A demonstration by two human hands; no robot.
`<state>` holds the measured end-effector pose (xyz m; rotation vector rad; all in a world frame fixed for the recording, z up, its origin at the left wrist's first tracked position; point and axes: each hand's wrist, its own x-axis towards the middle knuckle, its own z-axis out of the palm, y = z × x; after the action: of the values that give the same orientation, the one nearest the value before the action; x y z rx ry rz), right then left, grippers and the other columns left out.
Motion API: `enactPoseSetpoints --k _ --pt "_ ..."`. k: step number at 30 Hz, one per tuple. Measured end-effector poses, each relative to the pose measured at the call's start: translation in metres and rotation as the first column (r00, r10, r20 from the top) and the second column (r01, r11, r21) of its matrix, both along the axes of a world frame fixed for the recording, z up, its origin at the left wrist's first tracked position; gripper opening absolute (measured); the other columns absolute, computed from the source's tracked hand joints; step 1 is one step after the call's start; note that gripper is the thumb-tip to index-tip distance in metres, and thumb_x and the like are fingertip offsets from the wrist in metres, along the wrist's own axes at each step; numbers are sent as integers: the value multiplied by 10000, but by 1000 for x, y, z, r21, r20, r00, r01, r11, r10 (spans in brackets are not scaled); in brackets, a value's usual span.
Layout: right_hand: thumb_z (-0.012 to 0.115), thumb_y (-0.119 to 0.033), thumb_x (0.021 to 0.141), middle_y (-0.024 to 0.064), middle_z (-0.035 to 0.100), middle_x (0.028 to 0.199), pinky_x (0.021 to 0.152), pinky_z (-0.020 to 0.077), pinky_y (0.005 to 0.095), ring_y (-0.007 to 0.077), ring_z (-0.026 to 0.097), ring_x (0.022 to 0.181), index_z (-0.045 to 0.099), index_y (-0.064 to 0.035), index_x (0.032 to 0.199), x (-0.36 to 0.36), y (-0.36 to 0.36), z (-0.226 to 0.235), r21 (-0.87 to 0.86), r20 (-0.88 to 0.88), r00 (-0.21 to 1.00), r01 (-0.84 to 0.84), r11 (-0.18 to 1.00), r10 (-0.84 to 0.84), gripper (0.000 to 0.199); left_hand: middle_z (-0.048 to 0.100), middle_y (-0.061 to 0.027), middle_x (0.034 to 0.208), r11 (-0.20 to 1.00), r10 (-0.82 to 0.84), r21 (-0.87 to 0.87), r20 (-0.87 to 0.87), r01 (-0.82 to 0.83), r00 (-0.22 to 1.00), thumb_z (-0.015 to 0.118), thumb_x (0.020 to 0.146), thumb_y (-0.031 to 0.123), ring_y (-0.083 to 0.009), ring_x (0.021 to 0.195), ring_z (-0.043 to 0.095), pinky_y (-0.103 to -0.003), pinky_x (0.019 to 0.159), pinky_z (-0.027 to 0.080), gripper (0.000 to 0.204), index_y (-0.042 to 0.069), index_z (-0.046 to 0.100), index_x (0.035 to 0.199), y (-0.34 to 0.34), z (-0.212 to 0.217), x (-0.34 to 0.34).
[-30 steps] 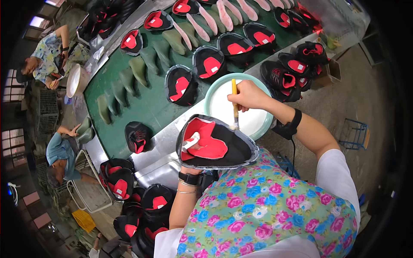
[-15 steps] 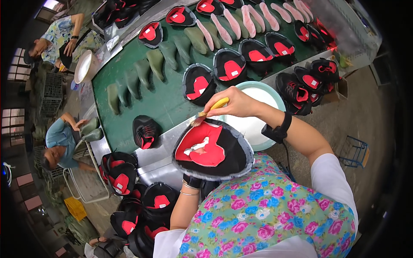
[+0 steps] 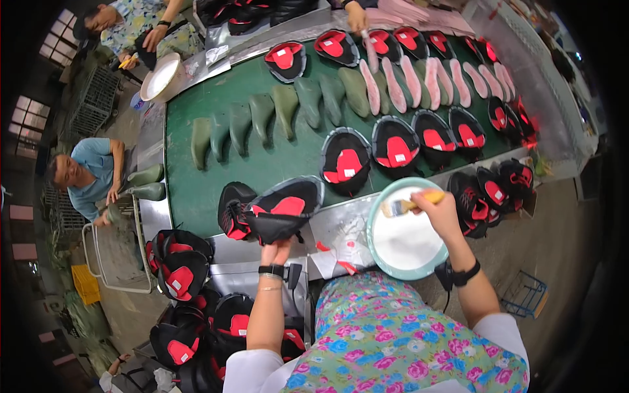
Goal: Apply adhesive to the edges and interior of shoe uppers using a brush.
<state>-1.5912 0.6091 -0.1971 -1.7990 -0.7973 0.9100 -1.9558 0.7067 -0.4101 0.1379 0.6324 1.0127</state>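
Observation:
My left hand (image 3: 278,251) supports a black shoe upper (image 3: 278,226) with red lining from underneath, its fingers partly hidden behind it. The upper is tilted at the near edge of the green belt, beside a laced black shoe (image 3: 234,209). My right hand (image 3: 436,211) grips a paintbrush (image 3: 407,205) by its yellow handle. The bristles are over a pale green basin (image 3: 375,247) of white liquid; whether they touch it I cannot tell.
On the green conveyor (image 3: 262,170) stand several green shoe lasts (image 3: 261,116), pink insoles (image 3: 413,82) and more uppers (image 3: 345,160). Stacked uppers (image 3: 180,268) lie at my left, laced shoes (image 3: 472,203) at right. Another person's hand (image 3: 356,18) reaches in across the belt.
The upper has moved left and away from me, onto the belt's near edge. My right hand has carried the brush from the upper to above the basin. A co-worker's hand has appeared opposite.

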Motion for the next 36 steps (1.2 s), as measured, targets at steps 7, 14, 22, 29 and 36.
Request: enactPoseSetpoints --k 7,14,22,29,36 --pt "670 -128 838 82 660 741 597 484 228 126 625 629 652 49 847 -33 -6 -11 -165 -63 996 47 985 -58 178 431 -165 1325 996 60 -69 5 -59 998 442 867 -85 -319 1161 507 -454 990 453 500 23 352 1346 87 -78 53" --pt "581 -152 912 106 657 797 643 483 246 131 614 694 631 65 847 -61 17 -21 -73 78 994 -71 995 77 233 331 -168 1433 885 413 165 -711 436 -569 803 643 264 -393 1330 257 -578 1017 280 869 171 372 1392 44 -40 -37" --pt "553 -165 930 69 631 819 708 460 259 144 578 749 623 -10 896 -100 35 -15 -150 -26 979 -206 967 204 174 528 -161 1243 917 258 162 -937 363 -234 751 702 211 -327 1149 466 -470 932 410 735 246 429 1362 84 -15 -104" --pt "746 -228 730 88 587 1108 825 479 376 282 538 1012 598 -82 1120 -164 36 15 44 678 560 -677 735 475 443 552 -133 1210 968 71 251 -189 -21 979 638 822 147 -262 1064 588 -406 882 509 565 2 397 1312 -25 146 -33" --pt "841 -201 586 70 596 1062 845 470 370 279 554 999 584 -62 971 -159 15 55 32 587 482 -816 577 651 484 539 -77 1225 979 -84 175 -131 106 988 476 885 579 -241 1065 540 -405 797 462 665 93 400 1332 -98 195 15"
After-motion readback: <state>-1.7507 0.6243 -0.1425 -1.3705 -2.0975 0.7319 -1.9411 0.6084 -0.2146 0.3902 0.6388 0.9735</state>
